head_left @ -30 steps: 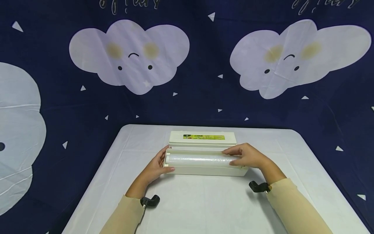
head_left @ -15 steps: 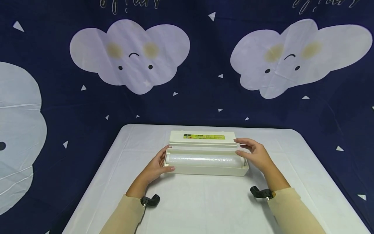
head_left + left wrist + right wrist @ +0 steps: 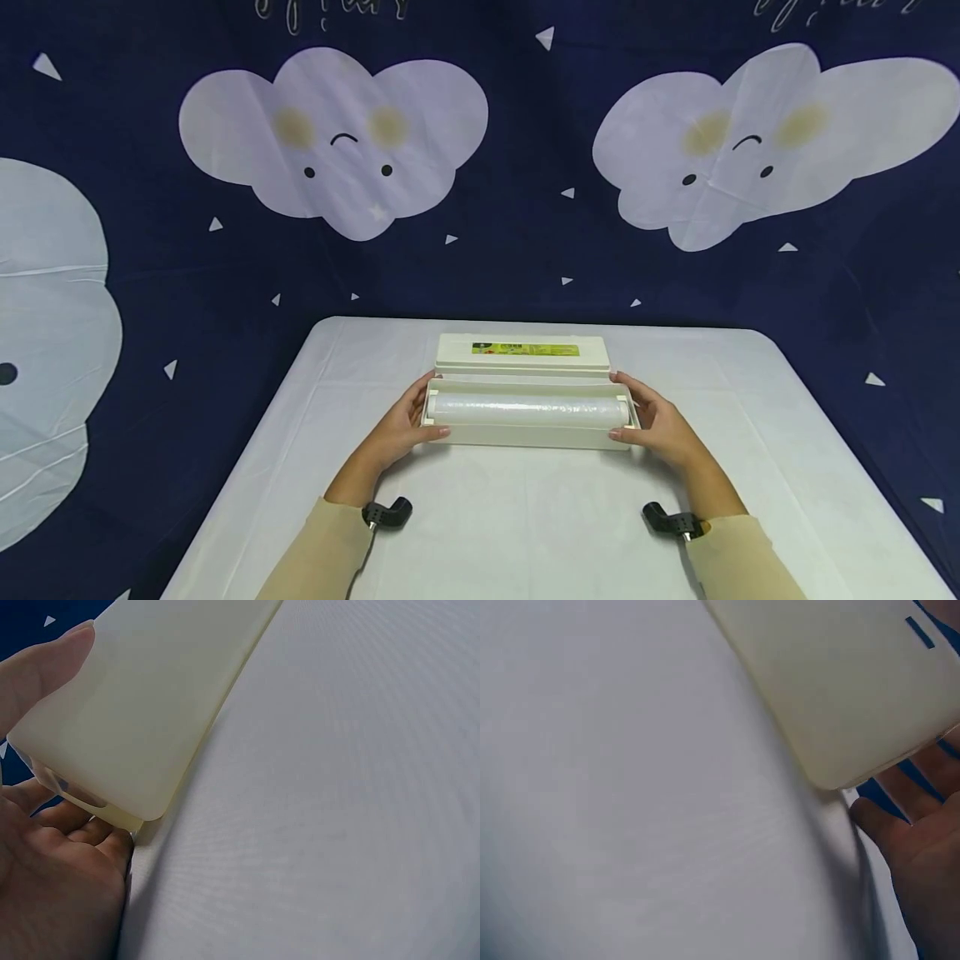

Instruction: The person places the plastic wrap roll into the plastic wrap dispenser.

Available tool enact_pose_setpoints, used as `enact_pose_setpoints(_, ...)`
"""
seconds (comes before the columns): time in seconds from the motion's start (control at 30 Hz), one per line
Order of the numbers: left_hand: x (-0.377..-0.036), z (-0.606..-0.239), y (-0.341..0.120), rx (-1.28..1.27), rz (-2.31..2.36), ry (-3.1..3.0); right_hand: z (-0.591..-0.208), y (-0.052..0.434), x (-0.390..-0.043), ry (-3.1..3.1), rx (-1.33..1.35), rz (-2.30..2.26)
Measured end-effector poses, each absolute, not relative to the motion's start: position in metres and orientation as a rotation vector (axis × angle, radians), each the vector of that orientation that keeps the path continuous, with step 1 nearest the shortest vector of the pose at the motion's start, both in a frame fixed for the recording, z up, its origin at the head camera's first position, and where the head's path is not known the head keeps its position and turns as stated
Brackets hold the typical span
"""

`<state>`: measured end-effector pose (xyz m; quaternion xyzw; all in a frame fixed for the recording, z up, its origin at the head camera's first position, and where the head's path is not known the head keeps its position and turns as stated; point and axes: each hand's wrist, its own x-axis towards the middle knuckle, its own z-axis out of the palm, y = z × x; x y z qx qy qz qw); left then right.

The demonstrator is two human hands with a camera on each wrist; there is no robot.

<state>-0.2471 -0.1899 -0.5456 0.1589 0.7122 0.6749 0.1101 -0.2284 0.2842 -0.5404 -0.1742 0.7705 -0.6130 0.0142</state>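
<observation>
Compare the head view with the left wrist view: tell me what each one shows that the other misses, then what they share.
Only the head view shows the clear roll of cling film lying in the open box, the raised lid with its green label, the right hand at the box's right end, and the navy cloud-print backdrop.

Only the left wrist view shows the box's plain rounded lower corner close up.

Both show the cream plastic dispenser box, the left hand gripping its left end, and the white tablecloth.
</observation>
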Motion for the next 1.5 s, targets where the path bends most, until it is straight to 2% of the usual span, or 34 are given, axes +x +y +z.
enact_pose_setpoints(1.5,-0.246,-0.544,-0.189,0.467,1.991,2.085,-0.553,0.285,-0.220,2.312,-0.518,-2.051)
